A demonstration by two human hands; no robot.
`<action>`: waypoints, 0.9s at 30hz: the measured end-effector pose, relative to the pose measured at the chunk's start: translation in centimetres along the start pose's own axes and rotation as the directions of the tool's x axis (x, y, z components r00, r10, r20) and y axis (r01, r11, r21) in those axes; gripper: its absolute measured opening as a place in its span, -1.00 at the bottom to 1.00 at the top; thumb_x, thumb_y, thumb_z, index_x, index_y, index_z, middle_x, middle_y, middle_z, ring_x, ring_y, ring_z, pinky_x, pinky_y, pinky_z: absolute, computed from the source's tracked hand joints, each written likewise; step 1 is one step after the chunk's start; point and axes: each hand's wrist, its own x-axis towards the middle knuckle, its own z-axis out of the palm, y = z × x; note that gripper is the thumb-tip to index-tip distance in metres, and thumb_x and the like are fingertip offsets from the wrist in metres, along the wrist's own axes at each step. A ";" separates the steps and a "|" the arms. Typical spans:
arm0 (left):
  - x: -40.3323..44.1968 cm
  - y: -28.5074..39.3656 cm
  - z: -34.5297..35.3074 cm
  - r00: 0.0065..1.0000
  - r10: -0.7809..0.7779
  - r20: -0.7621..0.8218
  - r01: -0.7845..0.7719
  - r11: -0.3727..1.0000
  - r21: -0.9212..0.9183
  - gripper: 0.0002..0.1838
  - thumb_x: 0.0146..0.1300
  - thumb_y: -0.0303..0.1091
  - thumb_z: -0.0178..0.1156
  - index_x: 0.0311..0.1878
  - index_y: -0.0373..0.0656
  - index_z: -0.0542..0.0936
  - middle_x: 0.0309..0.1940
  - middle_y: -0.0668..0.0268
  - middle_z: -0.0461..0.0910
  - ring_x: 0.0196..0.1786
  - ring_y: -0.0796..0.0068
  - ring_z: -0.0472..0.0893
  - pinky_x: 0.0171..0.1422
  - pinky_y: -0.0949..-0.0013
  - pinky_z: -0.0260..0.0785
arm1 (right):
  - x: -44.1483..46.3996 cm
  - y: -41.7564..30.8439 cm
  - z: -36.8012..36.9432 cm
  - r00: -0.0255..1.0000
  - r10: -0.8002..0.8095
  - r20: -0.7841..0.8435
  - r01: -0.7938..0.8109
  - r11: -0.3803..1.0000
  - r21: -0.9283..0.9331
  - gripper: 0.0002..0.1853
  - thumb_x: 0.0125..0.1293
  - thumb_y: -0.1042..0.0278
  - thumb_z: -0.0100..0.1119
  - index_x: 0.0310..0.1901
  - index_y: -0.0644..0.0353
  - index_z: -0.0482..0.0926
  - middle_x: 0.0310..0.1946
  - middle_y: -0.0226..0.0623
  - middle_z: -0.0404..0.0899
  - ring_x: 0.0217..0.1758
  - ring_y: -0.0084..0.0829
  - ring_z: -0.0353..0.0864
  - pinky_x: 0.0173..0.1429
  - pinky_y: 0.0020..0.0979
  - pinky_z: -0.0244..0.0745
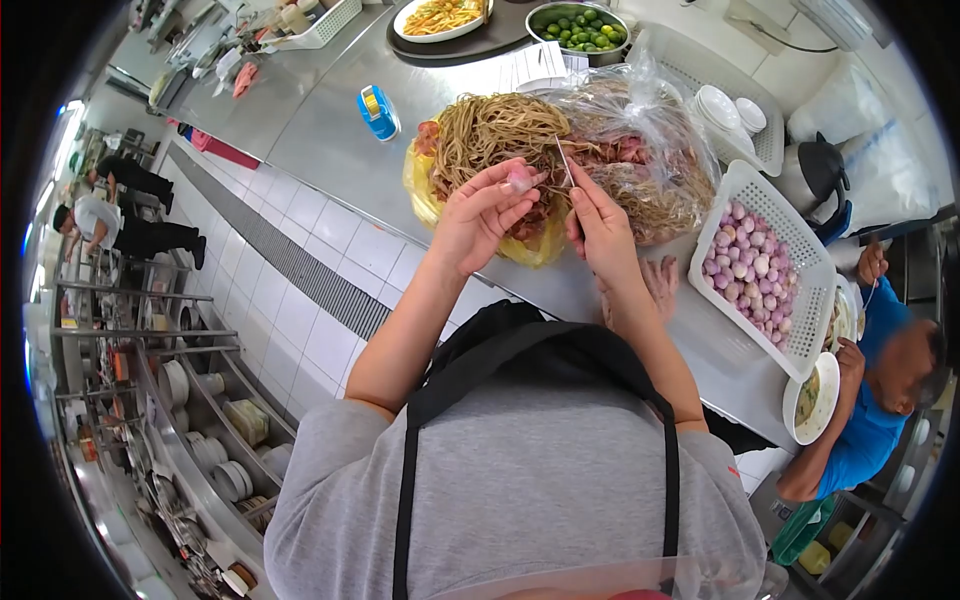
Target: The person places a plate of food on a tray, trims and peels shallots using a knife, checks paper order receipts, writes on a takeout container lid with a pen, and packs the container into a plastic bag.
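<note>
My left hand [478,218] pinches a pinkish shallot [520,179] between thumb and fingers. Close beside it, my right hand [604,228] grips a small knife [563,158], its blade pointing up and away from me. Both hands are above the near side of a yellow plastic bag [419,192] heaped with dry brown stalks [500,125]. Against it on the right lies a clear plastic bag [690,135] with reddish shallots and more dry stalks. Further right, a white perforated basket [712,292] holds many peeled purple shallots [750,262].
A blue-and-yellow can [378,112] stands left of the bags on the steel counter [335,150]. Behind are a bowl of green limes [580,28], papers [535,65] and a plate of food [440,15]. At right, a person in blue [850,470] holds a white bowl [812,400].
</note>
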 end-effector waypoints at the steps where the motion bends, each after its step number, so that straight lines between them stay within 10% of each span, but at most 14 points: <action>1: 0.0 0.0 0.0 1.000 0.012 -0.011 -0.012 1.000 0.003 -0.67 0.16 -0.52 0.00 0.03 -0.32 0.36 -0.18 0.17 0.52 -0.16 0.37 0.57 -0.05 0.46 0.47 | -0.1 -0.1 0.0 1.000 -0.005 0.009 0.005 1.000 -0.003 -0.61 0.32 0.33 -0.14 0.19 -0.01 0.27 -0.69 -0.55 0.29 -0.68 -0.75 0.18 -0.60 -0.70 0.12; 27: 0.2 0.4 0.6 0.991 0.091 -0.097 -0.079 0.990 0.117 -0.61 0.16 -0.51 0.01 0.10 -0.24 0.35 -0.19 0.22 0.52 -0.23 0.49 0.56 -0.14 0.51 0.46 | -1.0 -1.5 1.7 0.990 0.090 0.109 -0.101 0.989 0.103 -0.57 0.33 0.29 -0.18 0.23 0.01 0.19 -0.72 -0.50 0.31 -0.76 -0.75 0.14 -0.68 -0.68 0.10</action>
